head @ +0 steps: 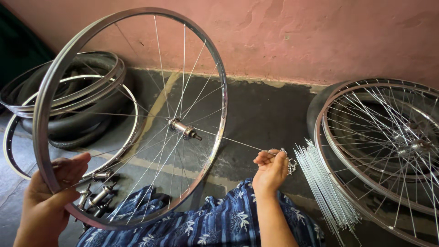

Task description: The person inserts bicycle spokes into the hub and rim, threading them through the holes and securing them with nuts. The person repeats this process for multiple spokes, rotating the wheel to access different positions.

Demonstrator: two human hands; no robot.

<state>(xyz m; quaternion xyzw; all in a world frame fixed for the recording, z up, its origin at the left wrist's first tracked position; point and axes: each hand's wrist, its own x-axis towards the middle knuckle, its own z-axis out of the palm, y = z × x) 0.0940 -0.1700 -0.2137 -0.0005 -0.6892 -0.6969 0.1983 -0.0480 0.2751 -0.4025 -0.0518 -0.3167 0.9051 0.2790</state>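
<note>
A shiny metal bicycle wheel rim [59,68] with thin spokes stands upright in front of me, its hub [183,128] at the centre. My left hand [50,192] grips the rim's lower left edge. My right hand [270,170] pinches the outer end of a loose spoke [233,141] that runs from the hub out past the rim. The wheel's bottom rests near my lap, which is covered in blue flowered cloth [219,224].
A bundle of loose spokes [320,183] lies on the dark floor at right, beside stacked spoked wheels [388,142]. Bare rims and black tyres [77,110] are piled at left. Several hubs [98,194] lie behind the rim. A pink wall [297,32] stands behind.
</note>
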